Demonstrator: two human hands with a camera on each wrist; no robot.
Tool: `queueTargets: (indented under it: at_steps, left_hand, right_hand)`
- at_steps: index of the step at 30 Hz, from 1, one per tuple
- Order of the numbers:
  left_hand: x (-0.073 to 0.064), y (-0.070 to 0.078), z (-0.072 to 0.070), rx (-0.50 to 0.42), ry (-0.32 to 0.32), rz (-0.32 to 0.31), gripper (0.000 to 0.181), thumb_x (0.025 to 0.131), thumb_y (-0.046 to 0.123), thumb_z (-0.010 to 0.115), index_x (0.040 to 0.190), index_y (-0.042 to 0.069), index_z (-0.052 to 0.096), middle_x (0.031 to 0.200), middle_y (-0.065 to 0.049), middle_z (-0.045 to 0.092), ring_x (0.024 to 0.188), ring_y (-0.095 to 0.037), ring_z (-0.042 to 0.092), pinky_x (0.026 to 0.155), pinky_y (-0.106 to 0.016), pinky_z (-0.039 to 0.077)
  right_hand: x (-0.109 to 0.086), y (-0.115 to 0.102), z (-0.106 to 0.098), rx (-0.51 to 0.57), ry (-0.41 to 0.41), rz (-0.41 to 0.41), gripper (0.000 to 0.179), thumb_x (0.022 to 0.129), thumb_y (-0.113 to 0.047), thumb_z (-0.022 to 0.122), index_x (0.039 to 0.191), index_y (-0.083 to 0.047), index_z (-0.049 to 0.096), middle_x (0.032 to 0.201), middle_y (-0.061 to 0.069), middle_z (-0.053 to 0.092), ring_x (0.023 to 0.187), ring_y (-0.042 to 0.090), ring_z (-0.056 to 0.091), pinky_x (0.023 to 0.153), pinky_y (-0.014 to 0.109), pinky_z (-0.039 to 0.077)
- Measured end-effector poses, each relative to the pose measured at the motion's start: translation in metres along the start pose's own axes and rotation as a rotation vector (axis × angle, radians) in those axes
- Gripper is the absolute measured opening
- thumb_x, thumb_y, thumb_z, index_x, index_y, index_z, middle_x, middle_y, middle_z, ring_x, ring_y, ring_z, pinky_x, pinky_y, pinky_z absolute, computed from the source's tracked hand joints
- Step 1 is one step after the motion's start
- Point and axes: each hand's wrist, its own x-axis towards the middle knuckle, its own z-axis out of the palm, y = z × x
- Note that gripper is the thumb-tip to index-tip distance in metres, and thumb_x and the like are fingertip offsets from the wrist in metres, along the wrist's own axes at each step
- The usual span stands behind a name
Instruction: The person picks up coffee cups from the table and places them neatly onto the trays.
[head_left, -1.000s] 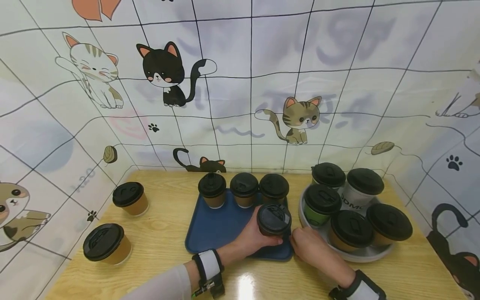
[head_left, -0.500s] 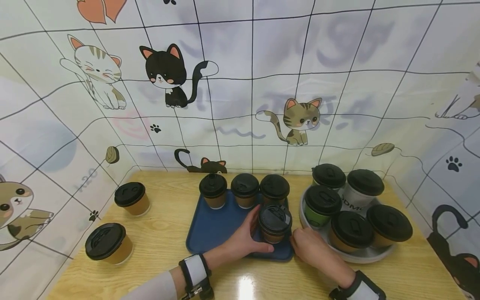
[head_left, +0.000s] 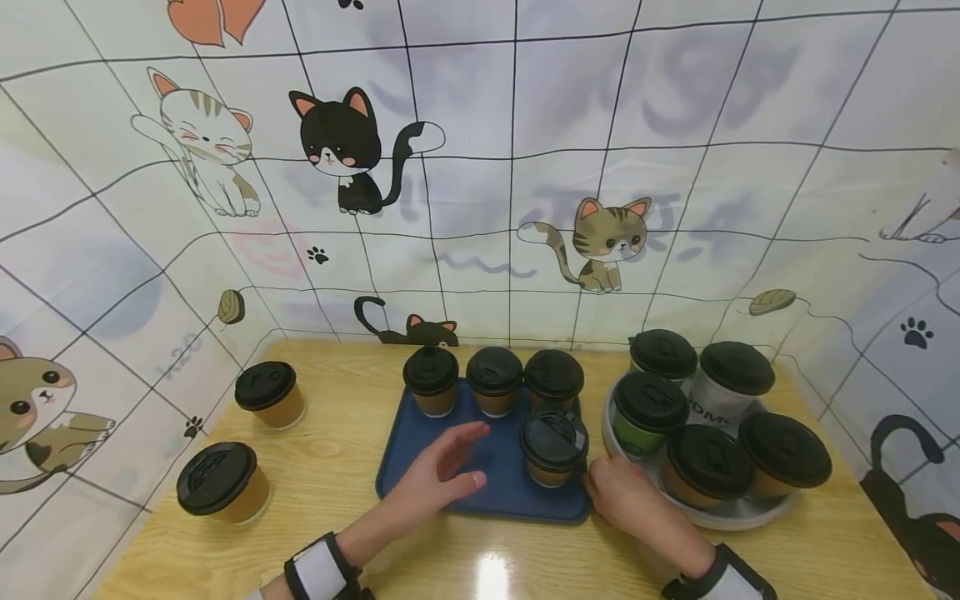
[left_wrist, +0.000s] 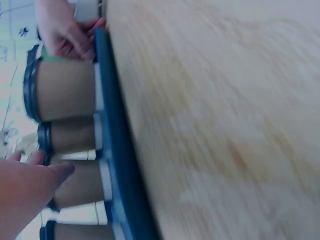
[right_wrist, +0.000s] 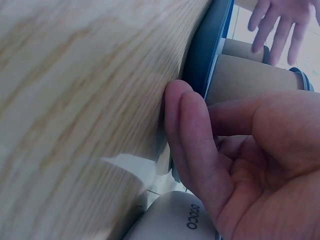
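My left hand (head_left: 429, 479) hovers over the front left of a blue tray (head_left: 491, 462), fingers spread and holding nothing. To its right a brown paper cup with a black lid (head_left: 553, 446) stands upright on the tray, apart from the fingers. Three similar lidded cups (head_left: 495, 379) form a row along the tray's back. At the right edge my right hand (head_left: 626, 496) pinches the tray's rim between thumb and curled fingers, as the right wrist view shows with the fingers (right_wrist: 197, 135) underneath the edge.
Right of the tray, a round grey tray (head_left: 738, 521) bears several black-lidded cups, among them a green cup (head_left: 633, 433) and a white cup (head_left: 716, 396). Two brown cups (head_left: 251, 500) stand on the wooden table (head_left: 330, 450) at the left. A cat-print cloth (head_left: 480, 183) hangs behind.
My left hand has let go of the lidded cup, which now stands on the tray's front right, and has drawn back to the left. The right hand stays at the tray's rim.
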Motion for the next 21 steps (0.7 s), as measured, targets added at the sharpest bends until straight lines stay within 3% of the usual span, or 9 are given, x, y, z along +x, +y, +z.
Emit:
queueTargets:
  at_steps: [5, 9, 14, 21]
  left_hand:
    - [-0.012, 0.0, -0.02, 0.02, 0.172, 0.129, 0.049, 0.103, 0.008, 0.062, 0.15, 0.006, 0.048, 0.151, -0.02, 0.052, 0.142, -0.03, 0.047, 0.117, -0.042, 0.038]
    - [-0.019, -0.002, -0.036, 0.035, 0.356, 0.159, 0.046, 0.103, 0.005, 0.062, 0.146, -0.001, 0.049, 0.146, -0.025, 0.054, 0.136, -0.022, 0.054, 0.11, -0.027, 0.044]
    - [-0.024, -0.005, -0.051, 0.009, 0.592, 0.115, 0.044, 0.104, 0.005, 0.06, 0.145, -0.005, 0.047, 0.144, -0.024, 0.054, 0.133, -0.014, 0.054, 0.103, -0.018, 0.046]
    - [-0.022, -0.016, -0.07, -0.144, 0.963, 0.01, 0.058, 0.104, 0.013, 0.062, 0.152, 0.0, 0.034, 0.147, -0.015, 0.044, 0.143, -0.026, 0.043, 0.102, -0.015, 0.044]
  right_hand:
    - [0.001, -0.001, -0.001, 0.012, -0.03, 0.016, 0.04, 0.099, -0.006, 0.062, 0.061, -0.013, 0.052, 0.055, -0.001, 0.047, 0.05, 0.015, 0.047, 0.051, 0.034, 0.044]
    - [0.0, -0.002, -0.001, 0.03, -0.054, 0.028, 0.042, 0.1, -0.006, 0.061, 0.06, -0.013, 0.052, 0.053, -0.002, 0.048, 0.048, 0.014, 0.047, 0.05, 0.032, 0.042]
    - [0.0, -0.002, -0.002, 0.02, -0.051, 0.025, 0.042, 0.1, -0.005, 0.061, 0.06, -0.013, 0.051, 0.055, -0.001, 0.047, 0.049, 0.015, 0.046, 0.05, 0.032, 0.042]
    - [0.001, -0.002, -0.001, 0.007, -0.033, 0.004, 0.041, 0.1, -0.005, 0.062, 0.061, -0.013, 0.052, 0.057, -0.001, 0.047, 0.051, 0.016, 0.047, 0.051, 0.034, 0.044]
